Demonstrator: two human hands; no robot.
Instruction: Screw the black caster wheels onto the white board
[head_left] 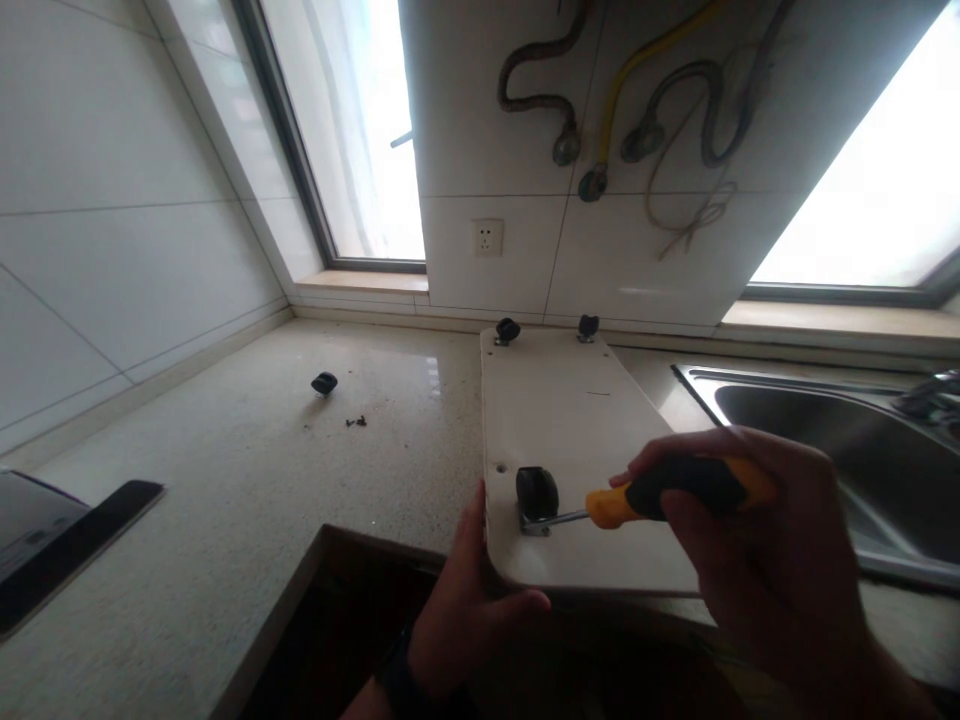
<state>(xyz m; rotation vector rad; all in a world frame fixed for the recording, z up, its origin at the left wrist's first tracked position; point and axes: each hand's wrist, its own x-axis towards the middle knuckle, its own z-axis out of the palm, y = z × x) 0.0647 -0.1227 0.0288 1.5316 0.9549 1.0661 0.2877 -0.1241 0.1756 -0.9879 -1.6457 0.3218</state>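
Observation:
My right hand [757, 530] is closed around the handle of a yellow-and-black screwdriver [679, 488]. The screwdriver's shaft reaches left to the metal plate under a black caster wheel [537, 492], at the near left corner of a white panel [577, 400]. Around that panel's near left edge my left hand [472, 590] is clasped, thumb along the front side. Two more casters, a left one [508, 329] and a right one [589, 326], stand at the panel's far end. The near right corner lies hidden behind my right hand and the screwdriver.
A loose caster [324, 383] and several small screws [357, 421] lie on the speckled countertop [397, 480]. A steel sink [795, 420] is at the right. A dark counter opening [337, 610] lies in front. Hoses [615, 100] hang on the wall; a black-edged object [82, 550] sits left.

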